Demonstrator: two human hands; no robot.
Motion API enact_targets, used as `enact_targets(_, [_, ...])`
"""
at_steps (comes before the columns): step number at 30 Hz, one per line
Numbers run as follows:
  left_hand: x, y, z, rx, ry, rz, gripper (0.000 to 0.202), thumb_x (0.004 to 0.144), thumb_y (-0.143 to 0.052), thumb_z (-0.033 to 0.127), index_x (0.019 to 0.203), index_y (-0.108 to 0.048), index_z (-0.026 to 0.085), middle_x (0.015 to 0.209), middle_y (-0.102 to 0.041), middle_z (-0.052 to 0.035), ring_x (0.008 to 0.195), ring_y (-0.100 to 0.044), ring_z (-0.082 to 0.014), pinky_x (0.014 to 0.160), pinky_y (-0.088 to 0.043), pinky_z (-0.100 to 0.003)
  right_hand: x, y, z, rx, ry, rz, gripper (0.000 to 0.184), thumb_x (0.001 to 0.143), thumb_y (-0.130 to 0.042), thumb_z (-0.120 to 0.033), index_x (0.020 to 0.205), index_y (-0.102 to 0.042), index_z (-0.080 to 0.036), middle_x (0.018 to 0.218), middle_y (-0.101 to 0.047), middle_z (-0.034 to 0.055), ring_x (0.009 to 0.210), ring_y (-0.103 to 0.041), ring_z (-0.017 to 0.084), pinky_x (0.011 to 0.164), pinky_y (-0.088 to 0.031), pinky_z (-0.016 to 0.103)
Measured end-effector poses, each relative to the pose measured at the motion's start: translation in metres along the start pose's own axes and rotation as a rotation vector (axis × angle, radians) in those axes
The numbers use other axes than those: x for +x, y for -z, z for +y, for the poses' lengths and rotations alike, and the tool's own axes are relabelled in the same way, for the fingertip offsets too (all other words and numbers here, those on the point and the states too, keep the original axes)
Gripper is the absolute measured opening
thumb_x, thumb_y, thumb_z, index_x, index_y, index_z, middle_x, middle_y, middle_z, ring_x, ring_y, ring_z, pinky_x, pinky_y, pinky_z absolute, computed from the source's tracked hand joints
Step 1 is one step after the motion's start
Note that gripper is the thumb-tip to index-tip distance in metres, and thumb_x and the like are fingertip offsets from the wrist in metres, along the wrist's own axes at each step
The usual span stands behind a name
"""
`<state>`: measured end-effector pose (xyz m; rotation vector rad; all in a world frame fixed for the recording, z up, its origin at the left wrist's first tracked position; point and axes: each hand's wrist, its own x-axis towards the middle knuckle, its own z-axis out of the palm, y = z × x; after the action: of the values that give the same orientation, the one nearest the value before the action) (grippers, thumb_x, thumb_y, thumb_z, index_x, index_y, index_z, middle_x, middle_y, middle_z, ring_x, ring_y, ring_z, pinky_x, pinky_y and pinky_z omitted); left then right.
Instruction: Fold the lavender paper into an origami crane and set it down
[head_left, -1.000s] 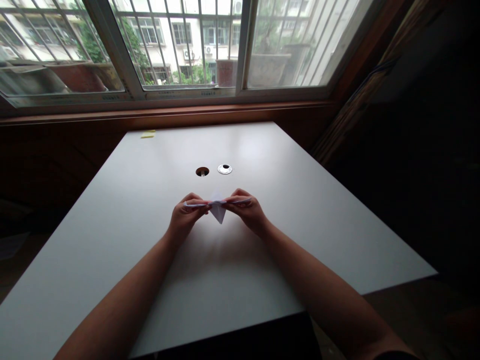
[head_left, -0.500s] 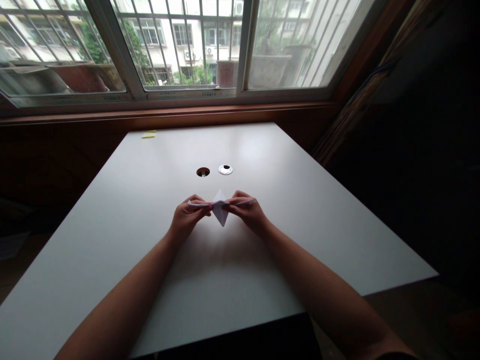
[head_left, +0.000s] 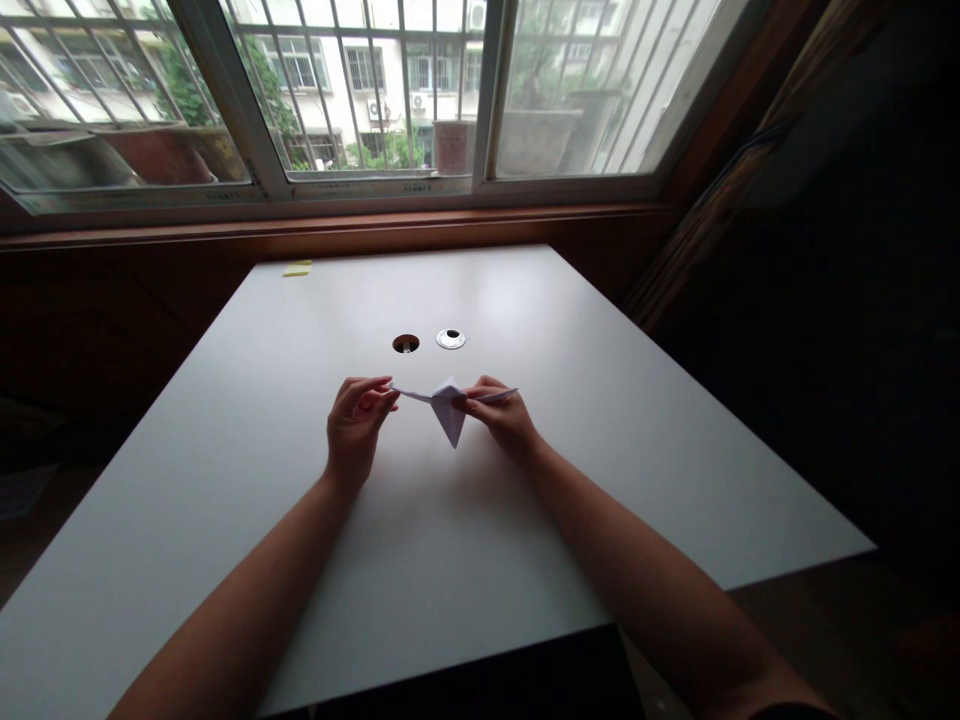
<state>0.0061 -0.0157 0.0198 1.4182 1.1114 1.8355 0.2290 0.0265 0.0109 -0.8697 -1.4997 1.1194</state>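
Note:
A small folded white paper shape (head_left: pixel 450 412) with a point hanging down is held just above the white table (head_left: pixel 420 560). My right hand (head_left: pixel 504 415) pinches its right side and middle. My left hand (head_left: pixel 354 425) sits to the left with its fingertips closed on the tip of the paper's left flap, fingers loosely curled.
A round cable hole (head_left: pixel 406 344) and a white round cap (head_left: pixel 450 339) lie just beyond the hands. A yellow sticky note pad (head_left: pixel 297 268) rests at the table's far left edge. A barred window runs along the back; the right side is dark.
My left hand has slid leftwards along the paper's flap to its tip, away from the right hand. The paper has tilted slightly and its lower point shows more.

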Motion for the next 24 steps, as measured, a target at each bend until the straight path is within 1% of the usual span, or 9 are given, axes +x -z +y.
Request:
enact_targets(4, [0.0000,-0.0016,0.0016,0.029,-0.010,-0.009,0.020,0.081,-0.078,0.037,0.091,-0.075,0.020,0.094,-0.059,-0.0024,0.075,-0.062,-0.0110,0.067,-0.059,-0.024,0.0000,0.0018,0.0029,-0.012,0.008,0.010,0.025,0.075,-0.080,-0.045,0.085,-0.081,-0.023,0.072,-0.055,-0.0007,0.067,-0.054,0.013,0.061,-0.042,0.028])
enact_targets(8, [0.0004,-0.0012,-0.0015,0.025,0.015,-0.001,0.020,0.079,-0.079,0.037,0.084,-0.073,0.018,0.087,-0.058,-0.0013,0.071,-0.059,-0.0104,0.063,-0.056,-0.023,0.0003,0.0033,0.0067,-0.021,0.017,0.017,0.024,0.075,-0.080,-0.044,0.085,-0.081,-0.023,0.073,-0.055,-0.0004,0.069,-0.055,0.014,0.063,-0.042,0.029])
enact_targets(13, [0.0013,0.0002,-0.0052,-0.006,0.056,-0.026,0.018,0.079,-0.079,0.034,0.081,-0.071,0.018,0.084,-0.056,-0.0006,0.069,-0.056,-0.0099,0.061,-0.052,-0.022,0.0004,0.0033,0.0040,-0.035,0.016,0.019,0.022,0.075,-0.080,-0.042,0.085,-0.081,-0.023,0.073,-0.055,-0.0005,0.069,-0.056,0.014,0.064,-0.042,0.029])
enact_targets(18, [0.0017,-0.0006,-0.0066,-0.041,0.083,-0.012,0.020,0.078,-0.080,0.035,0.076,-0.069,0.018,0.080,-0.054,0.0002,0.067,-0.053,-0.0093,0.060,-0.047,-0.022,-0.0002,0.0033,0.0016,-0.040,0.008,0.012,0.022,0.076,-0.079,-0.043,0.085,-0.081,-0.022,0.072,-0.055,-0.0007,0.068,-0.055,0.014,0.064,-0.041,0.029])
enact_targets(24, [0.0012,0.0003,-0.0080,-0.088,0.108,-0.008,0.021,0.077,-0.081,0.035,0.078,-0.067,0.019,0.078,-0.054,0.0014,0.065,-0.053,-0.0086,0.062,-0.046,-0.022,-0.0004,0.0034,0.0025,-0.012,-0.013,-0.032,0.022,0.075,-0.080,-0.043,0.086,-0.081,-0.023,0.072,-0.054,-0.0006,0.068,-0.055,0.014,0.064,-0.041,0.029])
